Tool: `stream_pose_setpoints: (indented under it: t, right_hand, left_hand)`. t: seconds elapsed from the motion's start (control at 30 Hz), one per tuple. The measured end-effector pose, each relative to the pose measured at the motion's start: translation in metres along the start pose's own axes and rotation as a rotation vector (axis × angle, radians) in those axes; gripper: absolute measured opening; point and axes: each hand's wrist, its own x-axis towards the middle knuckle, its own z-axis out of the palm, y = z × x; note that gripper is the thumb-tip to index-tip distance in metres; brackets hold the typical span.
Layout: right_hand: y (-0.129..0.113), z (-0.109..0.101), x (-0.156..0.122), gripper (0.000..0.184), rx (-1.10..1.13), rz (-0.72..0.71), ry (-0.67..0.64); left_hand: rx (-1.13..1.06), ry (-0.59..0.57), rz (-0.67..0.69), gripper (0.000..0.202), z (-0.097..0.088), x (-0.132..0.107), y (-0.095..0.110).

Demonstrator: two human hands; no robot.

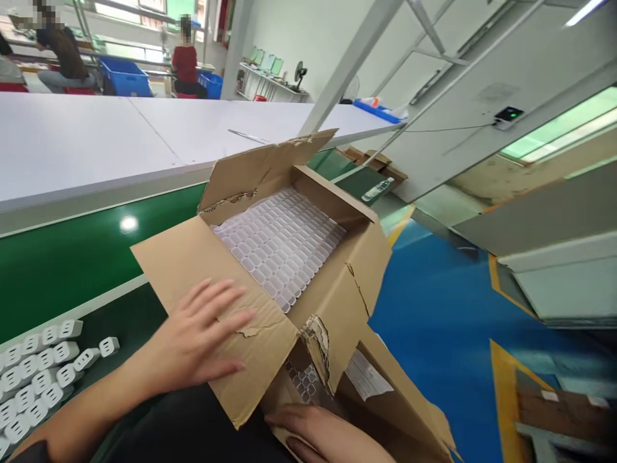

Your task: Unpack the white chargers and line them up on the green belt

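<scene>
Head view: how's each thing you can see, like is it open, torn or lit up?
Upper cardboard box: open, torn at one corner
Lower cardboard box: open
Clear plastic pieces: in rows, inside the upper box
White blocks: lying in rough rows
Left hand: open, at a flap
Right hand: partly out of view
Ceiling lamp: lit

My right hand (332, 434) is cut off at the bottom edge, grip unclear. Lower carton (415, 404) partly hidden behind upper carton (337, 315). White blocks (44, 358) run off left edge. Brown stack (563, 411), lower right: blurred.
</scene>
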Motion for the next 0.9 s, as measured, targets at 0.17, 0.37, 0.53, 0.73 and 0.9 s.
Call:
stream_pose_setpoints:
  t: [0.17, 0.37, 0.53, 0.73, 0.9]
  right_hand:
    - [-0.015, -0.113, 0.009, 0.036, -0.037, -0.027, 0.186]
    - [0.083, -0.144, 0.115, 0.064, -0.418, 0.179, 0.093]
    - [0.138, -0.102, 0.15, 0.095, -0.437, 0.099, 0.102]
    - [0.124, -0.097, 0.155, 0.097, -0.541, 0.104, -0.022]
    - [0.113, -0.108, 0.168, 0.051, -0.502, 0.116, -0.011]
  left_hand:
    - [0.089, -0.054, 0.106, 0.088, 0.076, 0.023, -0.001]
    - [0.028, 0.149, 0.069, 0.072, 0.114, 0.014, -0.013]
    - [0.004, 0.18, 0.067, 0.07, 0.116, 0.015, -0.011]
    - [0.001, 0.206, 0.058, 0.07, 0.127, 0.013, -0.015]
    - [0.004, 0.214, 0.071, 0.068, 0.128, 0.014, -0.016]
